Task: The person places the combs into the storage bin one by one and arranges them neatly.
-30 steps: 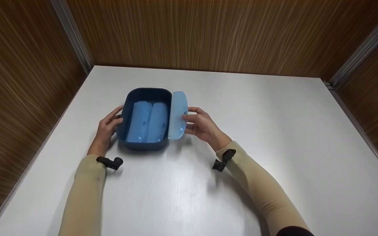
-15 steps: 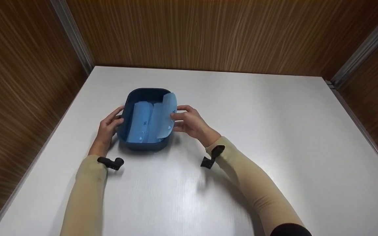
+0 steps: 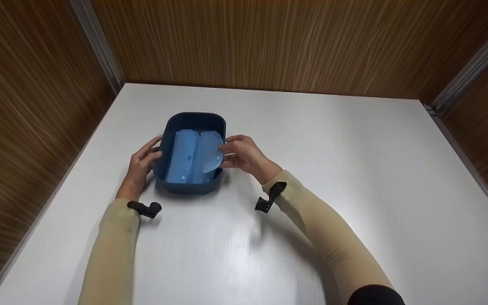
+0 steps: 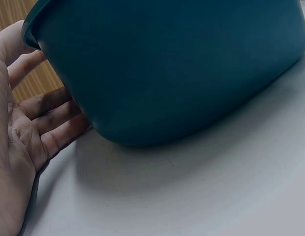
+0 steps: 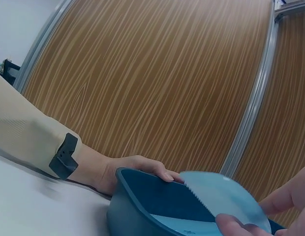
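Observation:
A dark blue plastic tub (image 3: 189,188) stands on the white table. Along its left side, my left hand (image 3: 139,169) holds the tub, a digit over the rim and several fingers against the outer wall in the left wrist view. Inside lie light blue scrapers, one (image 3: 182,154) at the left and another beside it. Over the tub's right part, my right hand (image 3: 246,156) pinches a translucent light blue dough scraper (image 5: 226,196), half-moon shaped with a toothed straight edge. It is tilted and partly covers the scraper beneath.
Wood-grain panels (image 3: 269,42) enclose the table (image 3: 333,169) at the back and sides. Metal strips (image 3: 100,46) run up the corners. Black camera mounts (image 3: 144,209) sit on both sleeves.
My right hand has moved left, bringing the dough scraper from beside the tub's right rim over and into the tub. The scraper has tilted. My left hand stays at the tub's side.

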`<state>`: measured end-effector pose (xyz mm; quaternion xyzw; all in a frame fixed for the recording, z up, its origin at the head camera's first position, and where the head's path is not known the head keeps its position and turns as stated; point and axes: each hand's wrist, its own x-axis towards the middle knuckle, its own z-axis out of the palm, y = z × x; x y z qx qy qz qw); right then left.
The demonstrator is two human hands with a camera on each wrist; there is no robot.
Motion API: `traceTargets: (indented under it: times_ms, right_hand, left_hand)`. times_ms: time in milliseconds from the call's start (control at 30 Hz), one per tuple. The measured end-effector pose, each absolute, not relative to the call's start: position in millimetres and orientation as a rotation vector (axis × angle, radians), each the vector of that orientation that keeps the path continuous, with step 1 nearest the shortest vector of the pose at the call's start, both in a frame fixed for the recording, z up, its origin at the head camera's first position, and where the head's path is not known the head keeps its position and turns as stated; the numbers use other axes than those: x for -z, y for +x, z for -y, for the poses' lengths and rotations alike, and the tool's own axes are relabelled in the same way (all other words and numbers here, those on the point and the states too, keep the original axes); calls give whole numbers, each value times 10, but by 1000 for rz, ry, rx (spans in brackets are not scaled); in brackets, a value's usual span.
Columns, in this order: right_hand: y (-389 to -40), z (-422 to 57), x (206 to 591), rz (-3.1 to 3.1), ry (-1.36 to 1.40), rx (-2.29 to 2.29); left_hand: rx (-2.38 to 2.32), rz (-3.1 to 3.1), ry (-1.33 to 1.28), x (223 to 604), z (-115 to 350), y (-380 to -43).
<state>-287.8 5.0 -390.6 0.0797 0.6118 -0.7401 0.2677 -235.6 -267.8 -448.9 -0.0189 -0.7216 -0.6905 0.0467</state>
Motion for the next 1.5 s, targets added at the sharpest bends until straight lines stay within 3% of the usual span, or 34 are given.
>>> traceTargets:
  times_ms: [1500]
  right_hand:
    - [-2705, -573, 4133, -1584, 33, 1999]
  left_hand:
    - [2121, 2179, -69, 4515, 2719, -2377]
